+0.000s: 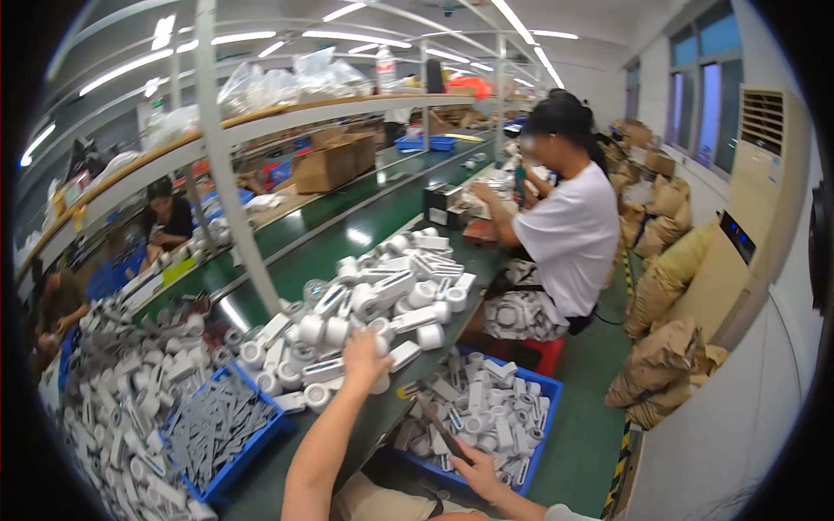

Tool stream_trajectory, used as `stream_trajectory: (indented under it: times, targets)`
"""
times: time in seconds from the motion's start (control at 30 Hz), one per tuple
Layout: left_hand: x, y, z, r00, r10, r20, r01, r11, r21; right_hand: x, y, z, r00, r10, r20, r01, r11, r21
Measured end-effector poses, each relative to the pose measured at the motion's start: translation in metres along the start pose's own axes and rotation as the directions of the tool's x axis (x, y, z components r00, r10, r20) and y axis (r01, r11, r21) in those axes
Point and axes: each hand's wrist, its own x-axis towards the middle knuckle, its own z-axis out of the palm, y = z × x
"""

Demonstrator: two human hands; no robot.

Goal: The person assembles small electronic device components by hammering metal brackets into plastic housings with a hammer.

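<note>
My left hand (367,358) reaches onto the heap of white plastic parts (404,291) on the green bench, its fingers curled round one white part (380,342). Many of these parts have a round cup-like head and a flat handle with a grey strip. Low and to the right, my right hand (478,469) grips a slim, dark-handled tool (441,427) with a yellow end; its exact kind is unclear. The tool slants over a blue crate (552,408) filled with similar white parts, beside my lap.
A blue bin (228,476) of flat grey strips stands at left, amid a large pile of white parts (104,434). A shelf post (233,165) rises from the bench. Ahead, a co-worker in a white shirt (569,234) sits along the bench. Brown sacks (665,365) line the right wall.
</note>
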Motion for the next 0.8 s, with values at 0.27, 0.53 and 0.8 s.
stream_trajectory:
  times: [0.27, 0.53, 0.8]
  targets:
    - [-0.014, -0.003, -0.048, 0.969, -0.071, -0.238, -0.048, 0.885, -0.463, 0.001, -0.003, 0.007, 0.984, -0.181, -0.003, 0.181, 0.984, 0.004]
    - [-0.167, -0.053, -0.119, 0.956, -0.28, -0.089, 0.098, 0.59, -0.801, -0.004, -0.021, 0.014, 0.985, -0.147, 0.086, 0.151, 0.988, -0.034]
    - [-0.293, -0.109, -0.145, 0.972, -0.219, 0.081, 0.229, 0.829, -0.51, 0.008, -0.008, 0.051, 0.972, -0.04, 0.231, 0.026, 0.998, 0.062]
